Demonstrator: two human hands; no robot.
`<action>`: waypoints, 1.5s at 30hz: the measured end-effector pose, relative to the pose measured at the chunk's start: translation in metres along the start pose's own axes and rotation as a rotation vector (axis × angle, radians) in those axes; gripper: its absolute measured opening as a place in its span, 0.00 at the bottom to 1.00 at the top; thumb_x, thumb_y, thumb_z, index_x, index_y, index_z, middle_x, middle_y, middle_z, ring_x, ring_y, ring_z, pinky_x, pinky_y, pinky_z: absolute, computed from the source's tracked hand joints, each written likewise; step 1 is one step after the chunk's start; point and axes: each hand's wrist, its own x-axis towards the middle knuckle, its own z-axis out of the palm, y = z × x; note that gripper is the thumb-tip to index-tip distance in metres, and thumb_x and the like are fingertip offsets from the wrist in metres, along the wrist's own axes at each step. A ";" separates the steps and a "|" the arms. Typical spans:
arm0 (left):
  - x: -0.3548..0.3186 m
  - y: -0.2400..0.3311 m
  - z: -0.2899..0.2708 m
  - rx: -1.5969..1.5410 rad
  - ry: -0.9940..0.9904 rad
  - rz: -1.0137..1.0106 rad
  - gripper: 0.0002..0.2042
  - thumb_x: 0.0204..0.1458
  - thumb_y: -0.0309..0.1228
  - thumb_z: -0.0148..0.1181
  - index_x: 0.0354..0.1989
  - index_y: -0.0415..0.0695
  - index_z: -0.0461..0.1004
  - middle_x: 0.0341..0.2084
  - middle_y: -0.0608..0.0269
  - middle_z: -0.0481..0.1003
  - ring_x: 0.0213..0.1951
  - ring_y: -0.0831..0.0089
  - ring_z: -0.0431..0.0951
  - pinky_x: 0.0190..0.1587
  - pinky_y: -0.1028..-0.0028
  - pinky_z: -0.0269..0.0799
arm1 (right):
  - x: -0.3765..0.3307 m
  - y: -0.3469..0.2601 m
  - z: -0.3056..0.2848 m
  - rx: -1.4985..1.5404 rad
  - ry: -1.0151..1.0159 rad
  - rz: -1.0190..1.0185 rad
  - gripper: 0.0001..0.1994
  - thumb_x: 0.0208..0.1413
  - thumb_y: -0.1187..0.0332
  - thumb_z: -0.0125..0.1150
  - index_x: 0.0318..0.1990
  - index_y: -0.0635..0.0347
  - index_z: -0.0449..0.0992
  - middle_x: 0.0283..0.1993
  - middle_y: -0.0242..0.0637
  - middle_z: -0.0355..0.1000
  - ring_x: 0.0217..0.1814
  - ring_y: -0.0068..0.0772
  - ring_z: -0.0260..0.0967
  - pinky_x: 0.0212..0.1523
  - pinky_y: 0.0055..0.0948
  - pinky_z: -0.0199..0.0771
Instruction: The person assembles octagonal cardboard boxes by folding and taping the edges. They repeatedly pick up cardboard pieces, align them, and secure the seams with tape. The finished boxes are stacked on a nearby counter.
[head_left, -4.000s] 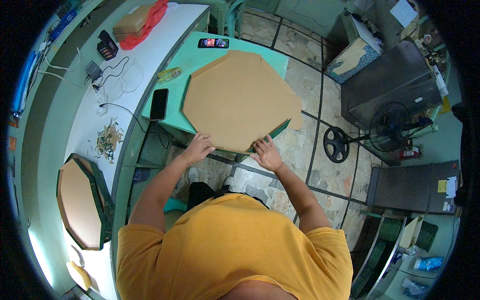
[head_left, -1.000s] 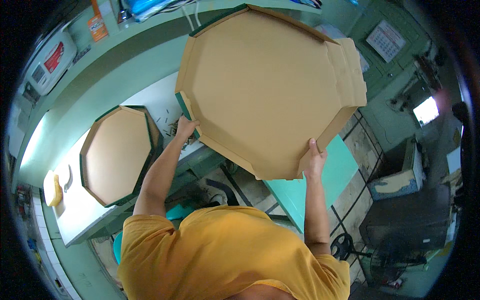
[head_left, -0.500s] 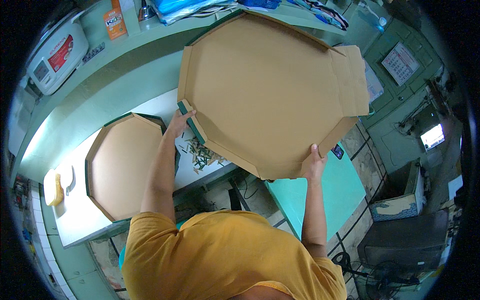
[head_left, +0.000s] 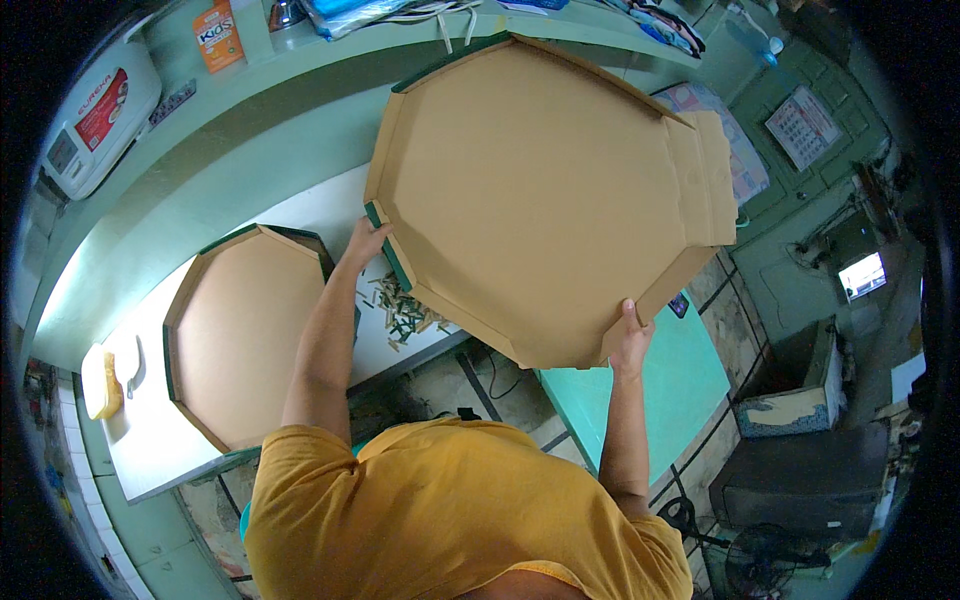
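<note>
A large octagonal cardboard box tray [head_left: 530,200], plain brown inside with green on its outer edges, is held up in front of me by both hands. My left hand [head_left: 368,242] grips its left wall, fingers mostly hidden behind the board. At the lower right corner my right hand [head_left: 630,342] clasps the rim, thumb on the inner side. Most of the side walls are folded up, while a creased flap [head_left: 705,180] on the right lies outward. A second octagonal cardboard tray [head_left: 245,335] rests on the white table, left of my left forearm.
Small green and brown pieces [head_left: 405,310] lie heaped on the white table [head_left: 150,450]. A yellow-handled brush [head_left: 106,385] lies at its left end. To the right stands a turquoise table [head_left: 640,410] with a phone [head_left: 679,304]. A shelf [head_left: 300,75] runs along the back.
The held tray has shifted slightly right and down in view, still in both hands. The surroundings have shifted a little as my view moved.
</note>
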 end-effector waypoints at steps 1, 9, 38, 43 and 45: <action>0.001 -0.002 0.001 -0.033 -0.011 0.036 0.11 0.52 0.33 0.56 0.38 0.39 0.74 0.25 0.64 0.75 0.25 0.75 0.74 0.23 0.73 0.68 | 0.000 0.001 -0.002 -0.014 0.024 0.003 0.20 0.55 0.69 0.61 0.53 0.68 0.67 0.50 0.39 0.71 0.51 0.33 0.68 0.54 0.34 0.66; 0.024 -0.032 0.019 0.309 0.349 0.196 0.17 0.50 0.36 0.58 0.38 0.32 0.72 0.27 0.47 0.75 0.31 0.58 0.77 0.36 0.62 0.71 | -0.011 0.004 -0.009 -0.018 -0.027 0.024 0.20 0.55 0.68 0.62 0.52 0.66 0.68 0.49 0.38 0.71 0.49 0.33 0.69 0.50 0.34 0.69; 0.013 -0.075 0.061 -0.783 0.012 -0.327 0.18 0.58 0.39 0.45 0.48 0.37 0.70 0.39 0.55 0.76 0.37 0.62 0.79 0.43 0.58 0.75 | -0.027 0.044 -0.031 0.107 0.100 0.098 0.18 0.59 0.69 0.51 0.53 0.74 0.66 0.51 0.43 0.69 0.51 0.38 0.67 0.55 0.36 0.65; 0.020 -0.060 0.065 -0.701 0.068 -0.400 0.23 0.59 0.50 0.44 0.35 0.40 0.75 0.30 0.57 0.77 0.28 0.63 0.76 0.34 0.62 0.72 | -0.034 0.049 -0.056 0.137 0.127 0.112 0.20 0.58 0.68 0.52 0.54 0.74 0.65 0.52 0.44 0.68 0.53 0.39 0.66 0.55 0.37 0.64; 0.021 -0.055 0.064 0.141 0.050 -0.219 0.25 0.56 0.51 0.49 0.31 0.36 0.75 0.26 0.50 0.77 0.27 0.60 0.76 0.34 0.61 0.70 | -0.043 0.052 -0.084 0.206 0.156 0.084 0.20 0.58 0.68 0.52 0.54 0.74 0.65 0.52 0.43 0.68 0.53 0.39 0.67 0.55 0.37 0.64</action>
